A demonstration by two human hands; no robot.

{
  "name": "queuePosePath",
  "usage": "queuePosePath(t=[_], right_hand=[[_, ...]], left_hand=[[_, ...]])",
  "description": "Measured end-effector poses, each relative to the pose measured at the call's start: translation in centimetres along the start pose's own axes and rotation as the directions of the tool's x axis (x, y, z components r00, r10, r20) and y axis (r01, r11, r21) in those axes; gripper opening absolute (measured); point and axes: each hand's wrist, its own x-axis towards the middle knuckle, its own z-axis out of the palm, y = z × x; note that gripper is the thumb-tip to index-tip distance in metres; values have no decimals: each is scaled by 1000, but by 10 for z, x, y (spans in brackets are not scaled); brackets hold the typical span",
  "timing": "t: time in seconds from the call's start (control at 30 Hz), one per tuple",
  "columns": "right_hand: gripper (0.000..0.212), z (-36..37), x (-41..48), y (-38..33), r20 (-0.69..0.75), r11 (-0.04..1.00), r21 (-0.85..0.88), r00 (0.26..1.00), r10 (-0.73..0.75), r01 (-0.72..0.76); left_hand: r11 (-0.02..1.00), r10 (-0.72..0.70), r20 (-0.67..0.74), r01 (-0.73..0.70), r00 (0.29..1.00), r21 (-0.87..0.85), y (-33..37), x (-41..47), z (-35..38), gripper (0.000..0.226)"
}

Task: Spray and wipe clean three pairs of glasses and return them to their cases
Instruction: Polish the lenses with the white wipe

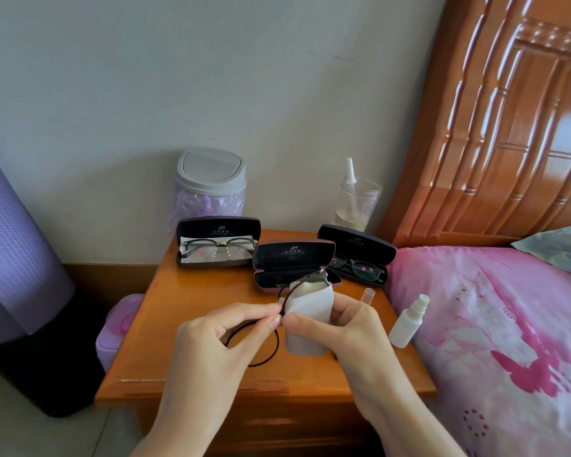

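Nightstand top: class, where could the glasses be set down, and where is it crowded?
Bare: left front of the nightstand, between the left case, the front edge and the left hand. Crowded: the back row of cases; the right edge with cap and spray bottle.

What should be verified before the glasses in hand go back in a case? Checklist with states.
1. Middle case open and empty: ok.
2. Glasses securely held: ok, the left hand pinches the frame.
3. Cloth on the lens: ok, the right hand holds it wrapped over one lens.
4. Lenses wiped clean: cannot tell, the cloth hides one and the other is not clearly visible.
5. Arms folded to fit the case: cannot tell.
6. Spray bottle capped: not ok, its cap stands apart on the nightstand.
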Motion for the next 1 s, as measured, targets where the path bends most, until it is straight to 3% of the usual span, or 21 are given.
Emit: queuePosePath(t=[0.3, 0.67, 1.0], right_hand=[[28, 15, 5, -4, -82, 985, 168, 996, -34, 47], [40, 7, 8, 1, -198, 980, 198, 980, 35, 5], [28, 9, -7, 6, -117, 967, 254, 991, 60, -29]], left_hand=[[996, 74, 4, -74, 997, 55, -2, 2, -3, 22], [999, -17, -92, 13, 996, -38, -1, 4, -5, 17], [994, -56, -80, 48, 995, -95, 0, 3, -5, 16]])
